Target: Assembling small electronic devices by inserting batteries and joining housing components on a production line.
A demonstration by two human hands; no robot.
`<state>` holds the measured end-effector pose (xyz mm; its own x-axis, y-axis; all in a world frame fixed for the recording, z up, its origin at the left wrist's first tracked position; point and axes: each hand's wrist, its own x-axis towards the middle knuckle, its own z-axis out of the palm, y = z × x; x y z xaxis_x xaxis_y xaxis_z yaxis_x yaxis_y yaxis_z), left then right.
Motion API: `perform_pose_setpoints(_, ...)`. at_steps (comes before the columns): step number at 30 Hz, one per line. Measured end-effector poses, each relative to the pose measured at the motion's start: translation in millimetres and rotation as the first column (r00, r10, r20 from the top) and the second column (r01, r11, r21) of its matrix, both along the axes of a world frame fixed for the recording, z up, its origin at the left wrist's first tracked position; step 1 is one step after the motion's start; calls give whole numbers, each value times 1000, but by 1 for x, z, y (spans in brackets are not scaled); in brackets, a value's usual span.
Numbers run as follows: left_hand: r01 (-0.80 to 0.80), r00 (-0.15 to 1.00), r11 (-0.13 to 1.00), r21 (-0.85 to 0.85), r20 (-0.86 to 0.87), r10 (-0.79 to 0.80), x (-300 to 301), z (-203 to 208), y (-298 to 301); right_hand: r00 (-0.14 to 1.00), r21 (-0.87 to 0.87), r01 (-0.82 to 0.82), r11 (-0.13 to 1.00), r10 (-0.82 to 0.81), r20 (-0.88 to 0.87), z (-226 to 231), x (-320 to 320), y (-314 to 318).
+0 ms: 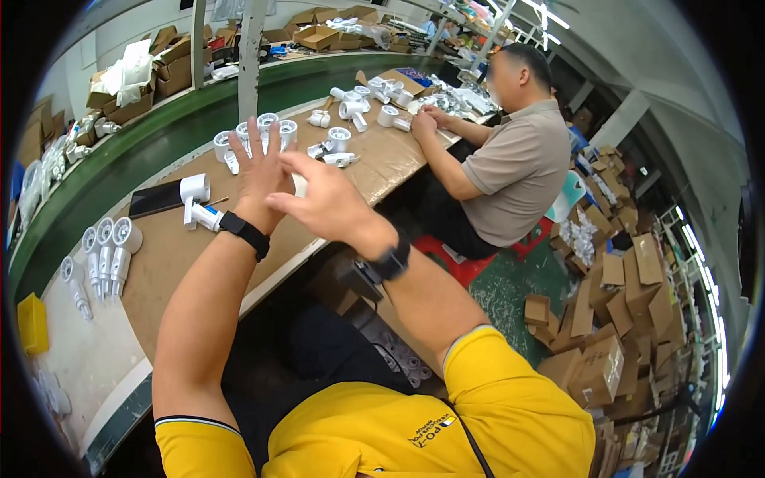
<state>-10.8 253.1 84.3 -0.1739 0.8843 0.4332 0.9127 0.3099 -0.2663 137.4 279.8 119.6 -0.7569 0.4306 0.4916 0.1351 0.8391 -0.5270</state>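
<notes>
My left hand (259, 177) is raised over the table with its fingers spread and nothing in it. My right hand (333, 199) reaches across beside it, thumb and forefinger apart. Its fingertips overlap the left hand's edge; whether they touch cannot be made out. Something white shows in the gap between the hands, partly hidden. Behind my fingers stand several white round-headed plastic parts (288, 131). Left of my left wrist lies a white plastic piece with a round cup and stem (195, 190), next to a dark flat slab (156, 199).
White parts with round heads and stems (126, 235) line the left of the brown-covered table (319, 231), near a yellow bin (33, 323). A co-worker (510, 159) sits at the right, handling a white part. A green conveyor (175, 127) runs behind; cardboard boxes (598, 370) pile at right.
</notes>
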Motion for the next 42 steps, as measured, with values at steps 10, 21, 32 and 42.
perform_pose_setpoints(10,125,990,990,-62,74,-120,62,-24,32,985,25,-55,998,58,-165,-38,30,50)
perform_pose_setpoints(21,-74,964,975,-209,-266,17,65,13,76,874,-81,115,990,-140,-466,-21,29,88)
perform_pose_setpoints(32,-3,959,955,-298,-273,-82,82,1,81,902,11,69,998,-58,-428,-17,46,99)
perform_pose_setpoints(42,-11,947,967,-255,-314,-72,83,38,70,936,-739,-270,617,-11,-351,1,59,106)
